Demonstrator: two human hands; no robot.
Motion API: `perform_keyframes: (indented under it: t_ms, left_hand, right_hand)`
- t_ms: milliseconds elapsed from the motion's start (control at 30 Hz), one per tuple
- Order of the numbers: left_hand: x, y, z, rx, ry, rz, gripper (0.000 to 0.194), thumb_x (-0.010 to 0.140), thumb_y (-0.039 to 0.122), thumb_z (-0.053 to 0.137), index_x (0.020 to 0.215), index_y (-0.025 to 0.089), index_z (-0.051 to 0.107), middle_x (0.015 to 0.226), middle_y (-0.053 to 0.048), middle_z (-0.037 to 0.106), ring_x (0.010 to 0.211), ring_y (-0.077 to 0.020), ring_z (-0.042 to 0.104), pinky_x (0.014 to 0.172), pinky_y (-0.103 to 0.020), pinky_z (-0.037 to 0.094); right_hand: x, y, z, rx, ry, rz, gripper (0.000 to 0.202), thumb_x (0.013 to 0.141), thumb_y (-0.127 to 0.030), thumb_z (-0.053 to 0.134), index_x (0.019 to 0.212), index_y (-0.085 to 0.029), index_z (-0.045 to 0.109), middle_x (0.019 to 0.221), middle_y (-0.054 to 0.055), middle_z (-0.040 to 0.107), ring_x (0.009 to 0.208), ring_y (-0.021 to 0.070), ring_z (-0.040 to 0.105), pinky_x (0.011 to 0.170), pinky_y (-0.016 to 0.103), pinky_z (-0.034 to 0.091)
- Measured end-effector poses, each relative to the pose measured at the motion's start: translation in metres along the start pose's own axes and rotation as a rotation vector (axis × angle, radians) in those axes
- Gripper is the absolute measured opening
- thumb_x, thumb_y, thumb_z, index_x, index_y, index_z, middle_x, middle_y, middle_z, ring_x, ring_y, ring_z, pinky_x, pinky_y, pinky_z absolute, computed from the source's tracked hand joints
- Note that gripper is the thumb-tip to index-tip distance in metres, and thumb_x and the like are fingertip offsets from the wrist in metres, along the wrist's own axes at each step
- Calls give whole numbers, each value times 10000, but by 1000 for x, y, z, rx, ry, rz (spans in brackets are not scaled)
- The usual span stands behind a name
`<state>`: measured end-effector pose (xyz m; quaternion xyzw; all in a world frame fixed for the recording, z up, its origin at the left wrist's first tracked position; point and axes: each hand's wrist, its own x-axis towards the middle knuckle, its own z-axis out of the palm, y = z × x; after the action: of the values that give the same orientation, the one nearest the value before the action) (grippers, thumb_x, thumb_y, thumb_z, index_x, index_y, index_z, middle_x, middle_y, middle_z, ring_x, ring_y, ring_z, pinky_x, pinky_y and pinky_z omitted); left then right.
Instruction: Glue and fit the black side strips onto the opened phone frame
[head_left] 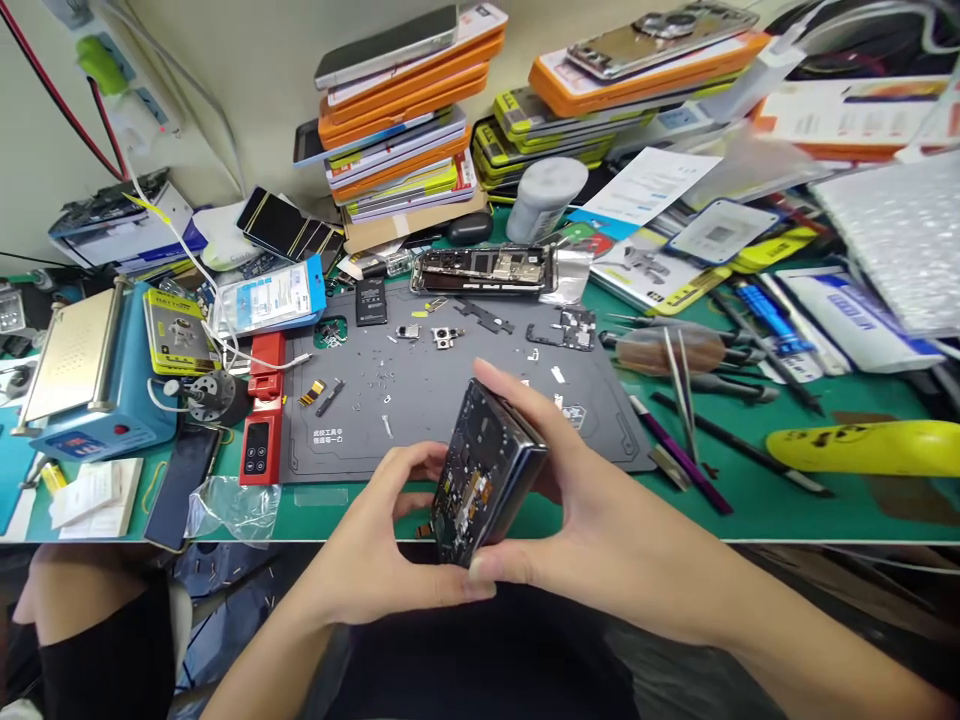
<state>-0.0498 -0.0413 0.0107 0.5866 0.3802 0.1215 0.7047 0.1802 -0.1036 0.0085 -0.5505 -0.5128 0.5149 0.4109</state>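
"Facing which way is the opened phone (480, 485) held?"

"Tilted above the near edge of the green bench (360, 525); its long axis is slanted from lower left to upper right, its exposed circuitry turned leftward and toward the wearer."

"And the fingers?"

"By the right hand (592, 510), it is clasped between spread thumb and index; the others cannot be told. By the left hand (390, 545), it is held with fingers curled behind, partly hidden. The grey mat (412, 430) is partly blocked by the right hand."

Backed by a plain pale wall (270, 70), with a power strip (154, 100) mounted at upper left; furnished with a green-topped table (720, 510), spanning the view from side to side; brightly lit above, dimmer in the cluttered space beneath the near edge
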Motion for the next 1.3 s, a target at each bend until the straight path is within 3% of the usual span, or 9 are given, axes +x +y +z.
perform_keyframes:
  t_ms: [267,467,533,667,767,900,1033,1133,1300]
  left_hand:
    - [0,-1,-3,-23,8,25,879,701,300,1053,1434,308,568,1521,-76,603,1384,-332,655,1245,-551,506]
    - [0,-5,1,27,71,77,836,725,260,999,1429,301,550,1505,-76,619,1395,-336,656,1255,-558,509]
    - [-1,-8,2,48,87,131,843,726,193,954,1449,326,542,1507,-58,624,1425,-328,643,1271,-535,503]
    - [-4,-14,3,122,122,212,935,698,110,911,1504,369,513,1511,-46,600,1451,-315,622,1287,-493,500]
    - [-4,-17,4,161,147,269,934,720,135,931,1512,377,499,1502,-53,563,1440,-308,620,1261,-474,531]
    - [-3,-19,6,229,186,346,857,794,204,941,1499,393,491,1453,-44,557,1390,-285,637,1251,-487,540]
    - [-2,-21,5,261,189,368,878,800,196,930,1518,412,472,1484,-47,547,1401,-291,623,1231,-493,553]
    - [-2,-23,5,286,190,391,881,801,191,907,1532,400,462,1492,-60,534,1406,-300,612,1215,-497,560]
    - [-1,-23,5,319,193,420,888,801,196,901,1547,362,450,1506,-83,521,1410,-312,601,1216,-512,554]
  right_hand:
    - [2,0,3,-62,1,-82,1163,752,-392,1027,1699,-565,374,1505,22,670,1222,291,803,983,365,687]
    - [3,-3,3,-100,-9,-152,1174,791,-312,1006,1679,-643,313,1650,-43,569,1238,236,796,960,260,678]
    - [3,-4,2,-128,-10,-206,1146,829,-335,990,1680,-655,293,1678,-51,531,1264,230,785,993,265,673]
    - [2,-7,1,-163,-53,-291,1118,907,-269,918,1719,-619,234,1575,-20,590,1298,228,763,1037,285,678]
    - [0,-10,-2,-246,-85,-347,1138,914,-224,894,1741,-586,201,1596,-4,574,1378,255,715,1110,343,664]
    - [-1,-17,-9,-351,-120,-447,1026,992,-328,834,1774,-490,189,1716,17,491,1528,270,599,1230,372,583]
    - [-1,-21,-19,-424,-112,-546,801,1091,-417,710,1774,-382,292,1748,24,467,1623,208,478,1315,286,459]
    - [-1,-23,-24,-425,-87,-585,685,1115,-422,664,1740,-320,403,1734,38,492,1619,190,477,1347,262,398]
    - [0,-22,-25,-395,-78,-599,689,1087,-363,693,1726,-337,439,1711,33,535,1589,226,521,1339,325,453]
